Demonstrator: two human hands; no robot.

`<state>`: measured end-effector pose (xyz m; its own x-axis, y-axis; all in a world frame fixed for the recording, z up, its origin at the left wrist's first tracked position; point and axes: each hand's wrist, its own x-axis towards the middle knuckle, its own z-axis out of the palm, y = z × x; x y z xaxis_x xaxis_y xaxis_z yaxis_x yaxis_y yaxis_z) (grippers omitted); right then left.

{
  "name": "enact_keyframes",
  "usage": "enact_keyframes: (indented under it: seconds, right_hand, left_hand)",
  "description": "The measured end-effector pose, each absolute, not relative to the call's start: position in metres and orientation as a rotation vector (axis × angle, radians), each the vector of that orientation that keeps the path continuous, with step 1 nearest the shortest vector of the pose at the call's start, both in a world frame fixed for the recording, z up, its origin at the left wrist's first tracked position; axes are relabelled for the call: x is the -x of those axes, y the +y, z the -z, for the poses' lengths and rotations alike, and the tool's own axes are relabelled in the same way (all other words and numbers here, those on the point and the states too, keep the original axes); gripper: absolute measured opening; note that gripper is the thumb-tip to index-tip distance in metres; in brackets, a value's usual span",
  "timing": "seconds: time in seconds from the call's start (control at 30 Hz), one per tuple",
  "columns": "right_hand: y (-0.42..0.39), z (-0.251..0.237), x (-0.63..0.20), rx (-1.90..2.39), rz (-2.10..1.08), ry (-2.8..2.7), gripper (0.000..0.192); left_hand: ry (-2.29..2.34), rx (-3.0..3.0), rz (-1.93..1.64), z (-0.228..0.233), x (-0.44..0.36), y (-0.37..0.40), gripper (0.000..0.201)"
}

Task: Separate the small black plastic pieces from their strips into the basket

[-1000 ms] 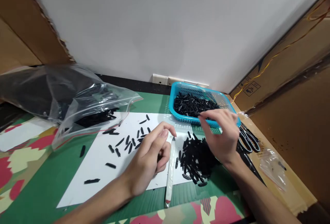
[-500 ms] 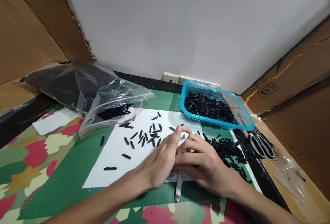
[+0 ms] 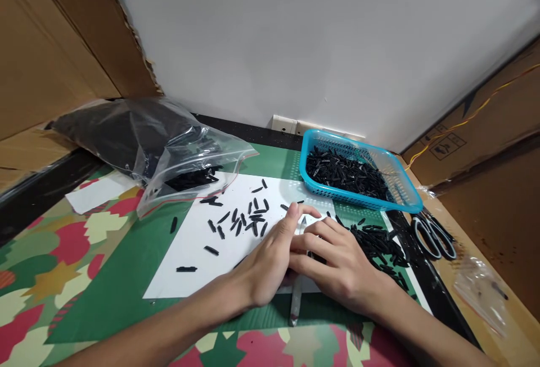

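My left hand and my right hand meet over the white paper sheet. The left thumb points up, its index finger reaches toward the right hand, and its other fingers are hidden. On the right hand, the fingers curl in against the left palm. A bit of something dark shows between the hands, too covered to name. Beneath them lies a white pen-like stick, its dark pointed tip peeking out above the fingers. Small black strips are scattered on the paper left of my hands; a pile of black strips lies to the right.
A blue plastic basket holding many black strips stands at the back right. At the back left lies a clear zip bag of black material. Scissors and a small clear bag lie at the right. Cardboard walls both sides.
The whole view has shifted slightly, so everything sits a little farther right. My hands stay together over the stick, with the right fingers slightly shifted.
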<state>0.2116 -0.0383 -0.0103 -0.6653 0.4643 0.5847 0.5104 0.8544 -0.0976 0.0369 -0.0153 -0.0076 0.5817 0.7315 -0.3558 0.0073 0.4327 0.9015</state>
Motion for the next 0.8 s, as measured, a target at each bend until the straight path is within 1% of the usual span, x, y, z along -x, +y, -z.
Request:
enact_keyframes:
  seconds: [0.1,0.23,0.3,0.37,0.4,0.5,0.6,0.63,0.7,0.73,0.8]
  right_hand:
    - [-0.038,0.012,-0.207,0.752,0.104,-2.417,0.028]
    - [-0.035,0.015,-0.204,0.798,0.093,-2.437,0.022]
    - [-0.033,0.017,-0.207,0.795,0.044,-2.411,0.019]
    - [-0.031,0.016,-0.213,0.836,-0.078,-2.309,0.018]
    - [-0.031,0.016,-0.216,0.875,-0.172,-2.227,0.017]
    - [-0.031,0.013,-0.223,0.992,-0.515,-1.921,0.014]
    - [-0.03,0.01,-0.225,1.028,-0.715,-1.589,0.004]
    - [-0.03,0.01,-0.225,1.023,-0.749,-1.504,0.007]
    - [-0.029,0.009,-0.224,1.008,-0.801,-1.41,0.023]
    - [-0.028,0.009,-0.224,1.006,-0.826,-1.4,0.027]
    - [-0.028,0.009,-0.225,1.007,-0.86,-1.414,0.024]
  left_hand:
    - [0.85,-1.011,-0.521,0.009,-0.038,-0.013,0.058]
    - [0.781,-0.946,-0.588,0.012,-0.043,-0.01,0.063]
    - [0.753,-0.926,-0.585,0.014,-0.046,-0.01,0.066]
    - [0.762,-0.913,-0.557,0.014,-0.049,-0.01,0.066]
    - [0.782,-0.902,-0.55,0.014,-0.05,-0.01,0.063]
    - [0.816,-0.862,-0.579,0.011,-0.05,-0.01,0.045]
    - [0.735,-0.894,-0.605,0.008,-0.047,-0.009,0.033]
    - [0.711,-0.915,-0.611,0.007,-0.046,-0.009,0.032]
    - [0.684,-0.944,-0.618,0.006,-0.044,-0.008,0.031]
    - [0.676,-0.954,-0.618,0.005,-0.043,-0.007,0.03]
    - [0.658,-0.968,-0.615,0.003,-0.042,-0.007,0.029]
